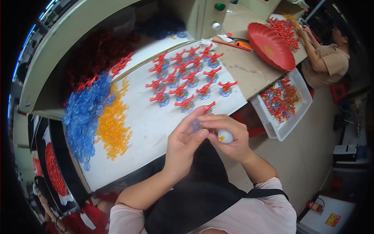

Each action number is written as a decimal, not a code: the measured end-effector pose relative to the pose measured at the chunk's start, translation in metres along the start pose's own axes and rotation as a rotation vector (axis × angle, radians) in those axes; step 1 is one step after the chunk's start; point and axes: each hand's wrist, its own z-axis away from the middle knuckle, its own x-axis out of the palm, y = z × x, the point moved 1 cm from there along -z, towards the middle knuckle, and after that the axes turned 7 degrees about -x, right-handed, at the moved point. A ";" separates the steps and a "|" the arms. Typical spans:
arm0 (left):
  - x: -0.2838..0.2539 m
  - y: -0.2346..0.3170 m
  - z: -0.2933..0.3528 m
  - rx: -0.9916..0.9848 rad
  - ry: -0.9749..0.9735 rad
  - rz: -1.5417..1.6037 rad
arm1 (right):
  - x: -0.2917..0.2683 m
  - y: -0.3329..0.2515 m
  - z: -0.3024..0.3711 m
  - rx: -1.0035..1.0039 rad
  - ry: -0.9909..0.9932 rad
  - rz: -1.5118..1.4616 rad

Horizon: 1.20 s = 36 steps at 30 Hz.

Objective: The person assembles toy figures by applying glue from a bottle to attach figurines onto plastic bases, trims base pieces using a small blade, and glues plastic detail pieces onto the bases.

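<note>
Between the fingertips of my left hand (180,144) is a small bluish translucent plastic piece (196,124). My right hand (238,137) meets it there, its thumb and fingers closed at the piece. Tucked in that same right hand is a small white squeeze bottle (225,137) with a yellow mark on its end. Whether the right fingertips also hold a tiny part is hidden. Just beyond my hands stand several red plastic figures on clear blue bases (179,92), in rows on the white work surface (144,128).
Blue pieces (82,121) and orange pieces (113,130) lie heaped at left, with dark red ones (101,58) behind. A red scalloped tray (272,46) sits at far right, near an orange-handled tool (243,45). A white bin (304,105) holds mixed parts. A co-worker (329,58) works beyond.
</note>
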 end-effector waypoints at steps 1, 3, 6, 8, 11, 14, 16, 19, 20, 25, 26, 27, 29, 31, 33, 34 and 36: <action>-0.012 0.004 0.010 0.012 0.085 0.053 | 0.015 -0.002 -0.002 0.002 0.014 -0.049; -0.038 0.016 0.027 0.088 0.252 0.044 | 0.039 0.002 -0.005 -0.039 0.010 -0.059; -0.089 0.028 0.063 0.236 0.508 -0.032 | 0.095 0.024 -0.013 0.090 0.059 -0.273; -0.105 0.033 0.087 0.261 0.573 -0.044 | 0.125 0.037 -0.021 0.151 0.023 -0.274; -0.114 0.031 0.119 0.292 0.649 -0.100 | 0.153 0.051 -0.029 0.262 -0.065 -0.298; -0.110 0.023 0.133 0.260 0.661 -0.188 | 0.160 0.050 -0.030 0.147 -0.172 -0.116; -0.105 0.017 0.130 0.230 0.644 -0.228 | 0.155 0.047 -0.028 0.130 -0.151 -0.139; -0.098 0.014 0.119 0.187 0.456 -0.292 | 0.118 0.016 -0.038 0.028 -0.003 -0.041; -0.095 0.016 0.116 0.189 0.439 -0.292 | 0.097 0.002 -0.039 -0.037 0.065 0.015; -0.085 0.017 0.105 0.083 0.282 -0.323 | -0.084 0.036 -0.093 -0.232 0.244 0.837; -0.079 0.016 0.098 0.040 0.239 -0.305 | -0.117 0.068 -0.106 -0.225 0.147 1.017; -0.073 0.015 0.092 0.013 0.216 -0.287 | -0.143 0.104 -0.115 -0.213 0.051 1.194; -0.064 0.014 0.086 0.009 0.208 -0.289 | -0.159 0.160 -0.135 -0.144 -0.341 1.582; -0.058 0.011 0.074 -0.010 0.177 -0.256 | -0.156 0.198 -0.147 -0.067 -0.505 1.698; -0.050 0.012 0.070 -0.051 0.140 -0.252 | -0.152 0.217 -0.162 0.012 -0.668 1.794; -0.047 0.012 0.067 -0.076 0.114 -0.250 | -0.153 0.227 -0.170 0.119 -0.726 1.795; -0.043 0.013 0.066 -0.116 0.088 -0.252 | -0.150 0.234 -0.181 0.216 -0.792 1.777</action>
